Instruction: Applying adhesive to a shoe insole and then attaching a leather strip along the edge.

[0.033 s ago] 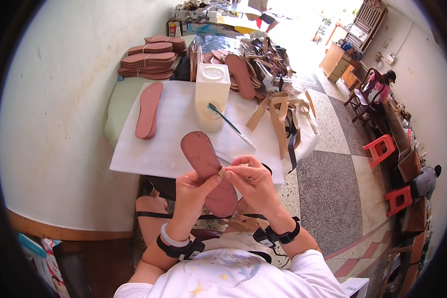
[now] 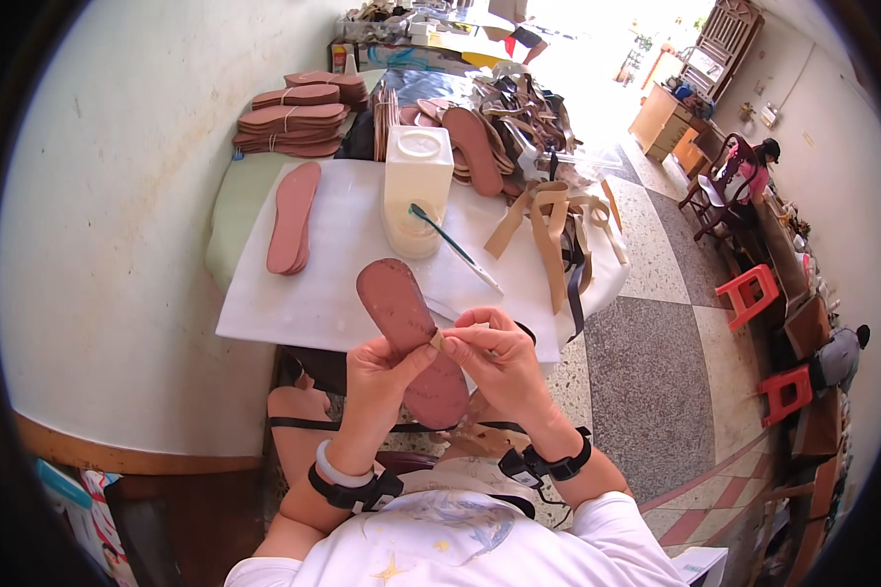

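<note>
Above the person's lap, just in front of the near edge of the table [image 2: 264, 318], both hands are holding a reddish-brown sole [image 2: 406, 328] shaped like a foot. Left hand [image 2: 387, 377] is gripping the sole from below, thumb lying across its lower half, fingers closed around the edge. Right hand [image 2: 494, 357] is pinching the sole's right edge, fingertips pressed together on a small tan piece [image 2: 438, 341] that is touching the sole. Each wrist is wearing a black band.

On the white sheet covering the table, a pale plastic container [image 2: 416, 176] is standing upright, and a teal-handled brush [image 2: 455, 249] is leaning from its base out toward the person. To the left of it, a pair of matching soles [image 2: 292, 217] is lying flat, well apart from the hands. Tan straps [image 2: 553, 220] are lying in a loose heap at the table's right side. Beyond the table, stacks of soles [image 2: 294, 117] are sitting bundled against the wall. Far off on the right, red stools [image 2: 749, 293] are standing on the tiled floor.
</note>
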### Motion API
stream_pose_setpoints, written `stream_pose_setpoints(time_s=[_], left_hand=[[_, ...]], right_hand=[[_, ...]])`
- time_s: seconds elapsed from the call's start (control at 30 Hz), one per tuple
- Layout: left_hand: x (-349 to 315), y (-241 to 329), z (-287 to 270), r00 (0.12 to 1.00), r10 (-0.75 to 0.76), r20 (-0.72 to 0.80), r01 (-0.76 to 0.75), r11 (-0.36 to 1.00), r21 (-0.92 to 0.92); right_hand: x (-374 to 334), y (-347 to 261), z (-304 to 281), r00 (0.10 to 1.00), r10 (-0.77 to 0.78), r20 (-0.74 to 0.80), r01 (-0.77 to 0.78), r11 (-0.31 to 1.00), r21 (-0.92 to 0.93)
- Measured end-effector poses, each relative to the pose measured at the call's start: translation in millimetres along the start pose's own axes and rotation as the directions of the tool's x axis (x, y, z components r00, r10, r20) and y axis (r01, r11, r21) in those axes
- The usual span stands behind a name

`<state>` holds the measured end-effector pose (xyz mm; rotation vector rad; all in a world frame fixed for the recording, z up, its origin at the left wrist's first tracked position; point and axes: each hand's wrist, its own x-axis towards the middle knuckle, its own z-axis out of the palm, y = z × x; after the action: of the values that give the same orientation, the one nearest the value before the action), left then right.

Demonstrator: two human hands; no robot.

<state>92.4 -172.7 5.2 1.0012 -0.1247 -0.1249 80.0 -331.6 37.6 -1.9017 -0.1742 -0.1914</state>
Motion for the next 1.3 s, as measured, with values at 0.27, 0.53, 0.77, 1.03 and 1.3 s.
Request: stream_pose_setpoints(time_s=[0.27, 0.53, 0.77, 1.03, 1.3], left_hand=[[-0.2, 6.6, -7.8, 0.992, -0.079, 0.094, 0.074, 0.996, 0.056], [-1.2, 11.5, 0.9, 0.997, -0.054, 0.046, 0.049, 0.992, 0.119], [0.0, 9.8, -5.3, 0.999, -0.049, -0.002, 0.049, 0.999, 0.016], [9.7, 10.4, -18.5, 0.996, -0.094, 0.004, 0.094, 0.991, -0.09], [9.6, 16.5, -16.2, 0.984, -0.175, 0.009, 0.174, 0.968, -0.183]], right_hand=[[0.8, 10.0, -0.7, 0.999, -0.007, 0.032, 0.006, 0.999, 0.043], [-0.4, 7.4, 1.3, 0.999, -0.021, 0.026, 0.021, 1.0, 0.015], [1.8, 11.9, 0.7, 0.996, -0.052, 0.077, 0.046, 0.996, 0.073], [6.7, 3.8, -21.7, 0.928, 0.247, 0.277, -0.345, 0.85, 0.398], [5.1, 4.4, -27.6, 0.905, 0.24, 0.351, -0.377, 0.835, 0.401]])
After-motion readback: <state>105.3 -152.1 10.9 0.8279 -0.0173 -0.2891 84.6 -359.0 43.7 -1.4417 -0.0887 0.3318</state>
